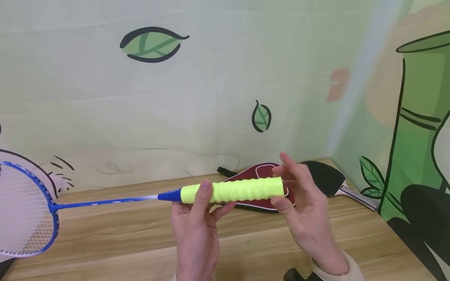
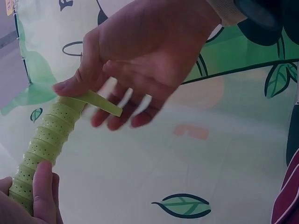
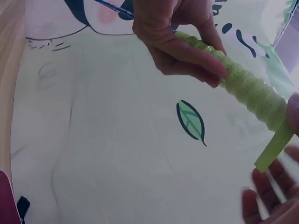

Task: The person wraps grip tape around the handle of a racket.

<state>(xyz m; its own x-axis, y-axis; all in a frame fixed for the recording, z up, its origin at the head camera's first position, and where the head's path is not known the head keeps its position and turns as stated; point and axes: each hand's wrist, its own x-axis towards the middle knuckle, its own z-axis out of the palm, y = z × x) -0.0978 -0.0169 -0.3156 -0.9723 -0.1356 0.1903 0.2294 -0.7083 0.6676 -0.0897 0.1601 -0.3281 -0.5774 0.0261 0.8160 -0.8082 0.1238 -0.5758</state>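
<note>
My left hand [image 1: 195, 230] grips a blue badminton racket [image 1: 116, 201] at the front of its handle, thumb on top. Perforated, ridged yellow-green grip tape [image 1: 242, 190] is wound around the handle. At the butt end is my right hand [image 1: 309, 210], its thumb touching the tape there and its other fingers spread out. A short loose tail of the tape [image 2: 103, 102] sticks out from the butt end in the left wrist view, beside the right hand's fingers. The tail also shows in the right wrist view; in the head view it is hidden.
Behind the handle, a dark red paddle case [image 1: 253, 171] lies on the wooden table [image 1: 123, 242]. To its right is a black table tennis paddle [image 1: 323, 177]. A printed cloth wall [image 1: 211, 78] with leaves rises along the back and right.
</note>
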